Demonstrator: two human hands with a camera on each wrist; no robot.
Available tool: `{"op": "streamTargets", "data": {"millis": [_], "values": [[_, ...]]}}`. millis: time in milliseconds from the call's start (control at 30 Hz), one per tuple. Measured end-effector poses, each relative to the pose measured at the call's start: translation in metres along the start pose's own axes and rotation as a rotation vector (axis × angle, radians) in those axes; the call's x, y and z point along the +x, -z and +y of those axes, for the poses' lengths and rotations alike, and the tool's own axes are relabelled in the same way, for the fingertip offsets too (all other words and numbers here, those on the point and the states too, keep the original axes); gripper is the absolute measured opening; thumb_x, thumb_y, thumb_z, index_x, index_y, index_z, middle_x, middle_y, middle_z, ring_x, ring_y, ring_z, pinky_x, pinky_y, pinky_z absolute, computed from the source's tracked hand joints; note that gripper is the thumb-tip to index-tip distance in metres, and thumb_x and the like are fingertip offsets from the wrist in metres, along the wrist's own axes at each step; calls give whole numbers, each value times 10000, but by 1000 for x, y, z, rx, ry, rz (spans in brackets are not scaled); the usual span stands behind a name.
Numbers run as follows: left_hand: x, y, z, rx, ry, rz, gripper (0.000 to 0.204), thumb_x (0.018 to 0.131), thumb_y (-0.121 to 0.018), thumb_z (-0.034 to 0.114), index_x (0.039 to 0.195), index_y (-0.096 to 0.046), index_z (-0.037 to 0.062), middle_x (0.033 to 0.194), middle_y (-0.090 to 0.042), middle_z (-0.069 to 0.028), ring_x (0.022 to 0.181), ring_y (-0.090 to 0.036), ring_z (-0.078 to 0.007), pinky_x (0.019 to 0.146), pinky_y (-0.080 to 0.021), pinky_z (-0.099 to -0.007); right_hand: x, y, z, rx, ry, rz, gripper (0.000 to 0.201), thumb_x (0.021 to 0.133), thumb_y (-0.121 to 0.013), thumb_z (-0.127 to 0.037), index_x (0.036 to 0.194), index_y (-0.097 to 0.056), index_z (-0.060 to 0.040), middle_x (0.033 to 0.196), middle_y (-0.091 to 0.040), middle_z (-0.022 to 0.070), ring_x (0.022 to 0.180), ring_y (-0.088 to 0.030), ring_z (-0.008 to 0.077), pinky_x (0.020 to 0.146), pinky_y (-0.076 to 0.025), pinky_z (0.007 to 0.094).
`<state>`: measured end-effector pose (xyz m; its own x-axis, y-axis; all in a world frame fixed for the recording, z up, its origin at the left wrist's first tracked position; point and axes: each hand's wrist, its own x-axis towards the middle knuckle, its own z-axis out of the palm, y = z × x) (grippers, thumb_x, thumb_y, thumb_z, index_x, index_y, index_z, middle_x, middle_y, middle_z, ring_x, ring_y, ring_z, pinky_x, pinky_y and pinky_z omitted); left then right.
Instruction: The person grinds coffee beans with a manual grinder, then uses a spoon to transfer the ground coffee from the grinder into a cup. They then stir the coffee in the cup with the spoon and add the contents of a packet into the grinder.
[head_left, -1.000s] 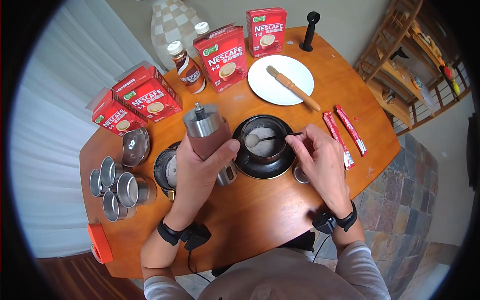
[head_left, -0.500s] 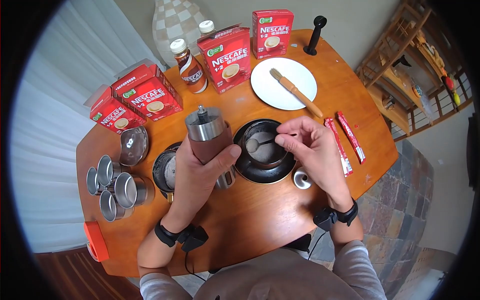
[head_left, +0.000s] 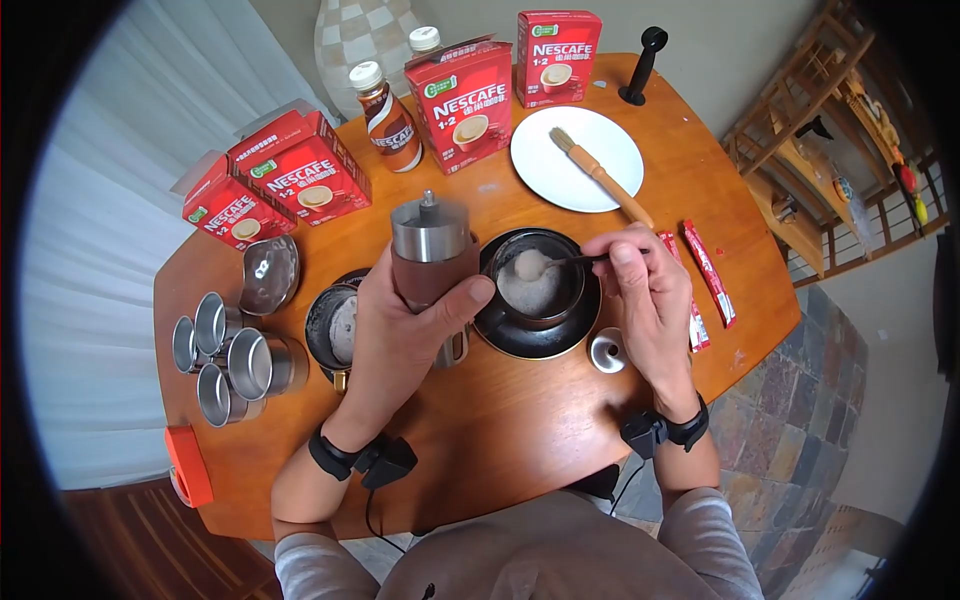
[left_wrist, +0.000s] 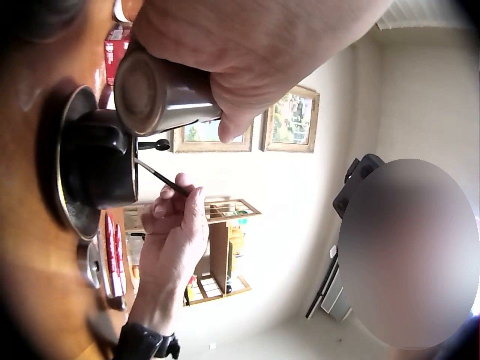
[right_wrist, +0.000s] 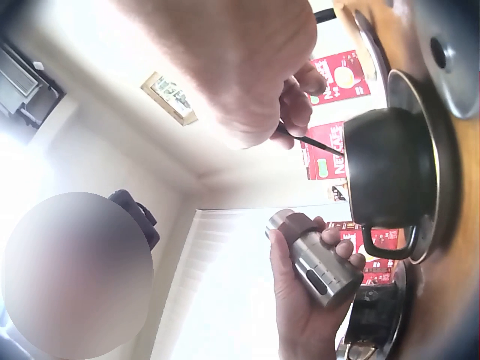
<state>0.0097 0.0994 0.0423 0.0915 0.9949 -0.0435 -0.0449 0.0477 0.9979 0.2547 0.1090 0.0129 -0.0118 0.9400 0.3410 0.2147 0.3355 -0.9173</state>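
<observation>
In the head view my left hand (head_left: 395,335) grips a manual coffee grinder (head_left: 432,238), upright, steel with a brown band and a bare shaft on top. My right hand (head_left: 652,305) pinches the dark handle of a small spoon (head_left: 530,264). Its bowl carries pale powder over the mouth of a black cup (right_wrist: 382,169), which also contains pale powder. Beneath the cup is a black saucer (head_left: 535,345). A second dark cup (head_left: 321,345) with powder stands left of the left hand, partly hidden. Near my right hand lies a round steel piece (head_left: 609,352) with a central hole.
Several steel cups (head_left: 257,365) and a clear bowl (head_left: 270,275) stand at the left. Red coffee boxes (head_left: 465,105) and a bottle (head_left: 388,125) line the back. A brush (head_left: 600,175) lies across a white plate (head_left: 540,185). Red sachets (head_left: 708,272) lie at right.
The spoon, earlier low in the cup, has come up with powder heaped in its bowl. My right hand dipped toward the cup, then drew back right. The left hand keeps hold of the grinder.
</observation>
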Motion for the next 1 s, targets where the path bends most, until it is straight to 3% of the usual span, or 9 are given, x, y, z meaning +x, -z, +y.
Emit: {"op": "streamTargets", "data": {"millis": [233,367,400,533,733,1000], "values": [[0,-3,10,116,36,-10,502,914,-872,267,1246,-586,21,1006,-686,-34,841,-627,-74,731,-524,-249,2,2,4,-57,62,33,189,1080,-634,-163,1063,-700,12,934,-694,59,841,-660,129,742,-525,283],[2,-3,14,370,-17,-31,535,881,-890,255,1251,-587,16,1012,-705,-54,867,-652,-89,759,-541,-271,4,0,3,-205,165,-11,129,1026,-684,-116,1053,-710,7,953,-699,121,846,-701,236,767,-545,334],[3,-3,17,422,-13,-41,539,873,-893,246,1254,-591,16,1020,-712,-61,884,-662,-99,777,-547,-282,3,-4,7,-212,218,-35,129,1008,-693,-117,1054,-717,1,959,-689,146,848,-695,301,764,-545,364],[4,-4,21,622,-124,-74,570,839,-906,236,1278,-614,16,1068,-738,-95,958,-703,-154,853,-563,-329,1,-7,7,-256,213,-86,148,1014,-687,-132,1050,-720,8,919,-679,145,824,-685,330,753,-541,398],[5,-8,19,691,-96,-99,636,818,-908,256,1344,-632,31,1114,-756,-131,992,-734,-222,892,-570,-361,4,1,9,-218,174,-40,172,1033,-670,-147,1046,-727,15,913,-683,143,808,-682,321,733,-535,388],[10,-12,22,850,-187,-124,634,788,-907,226,1346,-655,63,1117,-764,-180,1026,-750,-325,908,-571,-399,4,5,5,-142,152,2,187,1056,-631,-152,1026,-720,9,910,-685,140,795,-684,307,722,-532,382]]}}
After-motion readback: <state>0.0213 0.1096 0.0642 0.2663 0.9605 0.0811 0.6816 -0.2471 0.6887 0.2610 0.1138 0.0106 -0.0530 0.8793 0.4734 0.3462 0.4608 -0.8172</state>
